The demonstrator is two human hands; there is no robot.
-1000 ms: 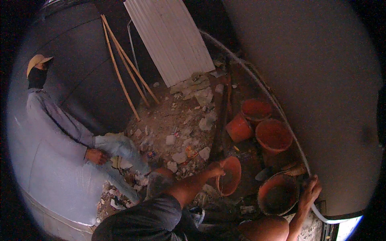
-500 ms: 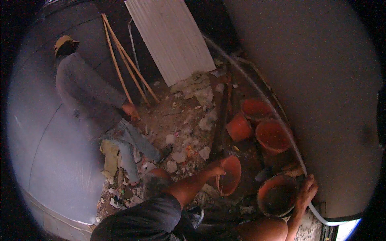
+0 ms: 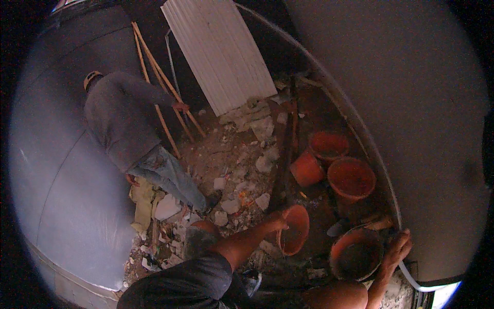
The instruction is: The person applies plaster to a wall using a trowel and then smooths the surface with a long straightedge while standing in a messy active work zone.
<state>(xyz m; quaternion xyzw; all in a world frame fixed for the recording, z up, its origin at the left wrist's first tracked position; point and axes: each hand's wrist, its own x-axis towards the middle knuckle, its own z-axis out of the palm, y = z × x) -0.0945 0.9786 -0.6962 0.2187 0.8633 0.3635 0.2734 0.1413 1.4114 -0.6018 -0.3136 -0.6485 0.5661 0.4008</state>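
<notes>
My left hand (image 3: pixel 277 222) is closed on the rim of an orange bucket (image 3: pixel 294 232), which tilts with its mouth toward the right. At the lower right, my right hand (image 3: pixel 399 247) wraps round a pale hose (image 3: pixel 378 147). The hose arcs up along the right wall toward the far end and bends away below my hand. Just left of that hand stands another orange bucket (image 3: pixel 337 260) with a dark, dirty inside. What it contains is too dark to tell.
Several orange buckets, one lying on its side (image 3: pixel 307 169), sit by the right wall. Broken rubble (image 3: pixel 231 206) covers the middle ground. A person (image 3: pixel 123 118) bends at the left beside wooden poles (image 3: pixel 159 77). A corrugated white sheet (image 3: pixel 221 56) leans at the back.
The hose has swung outward to the right, bowing closer to the wall. My right hand has shifted slightly. The other person has bent lower and moved a hand up to the poles.
</notes>
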